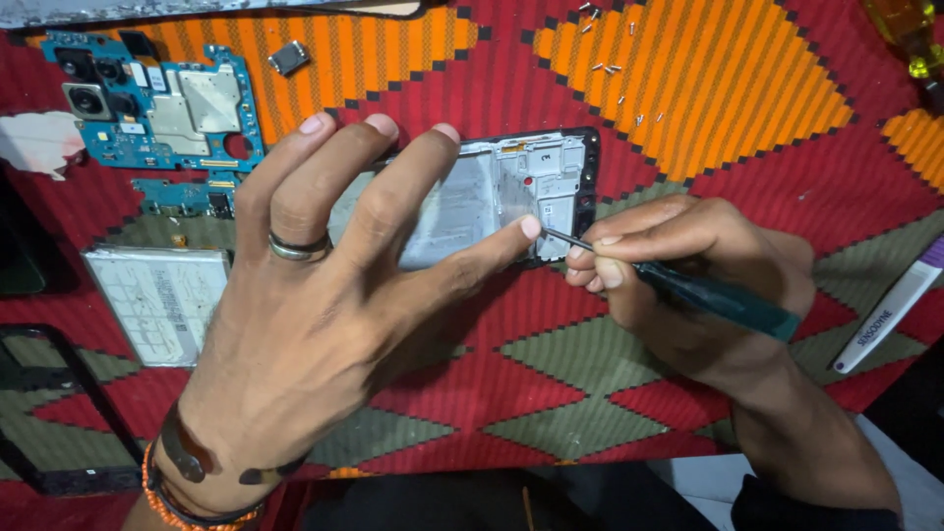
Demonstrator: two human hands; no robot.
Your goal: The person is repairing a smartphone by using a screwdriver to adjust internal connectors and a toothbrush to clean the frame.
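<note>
The left hand [324, 285] lies spread over the opened phone frame [511, 192], fingers pressing it onto the red and orange patterned cloth [747, 88]. From three o'clock, the right hand [688, 280] pinches a green-handled screwdriver [703, 293], tip touching the frame's lower right. The blue circuit board [157, 108] lies at ten o'clock, the battery [162, 300] at nine.

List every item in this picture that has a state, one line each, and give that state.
Phone frame: opened, held flat by left hand.
Screwdriver: held in right hand, tip on frame.
Circuit board: removed, lying apart.
Battery: removed, lying flat.
Screws: loose, scattered.
</note>
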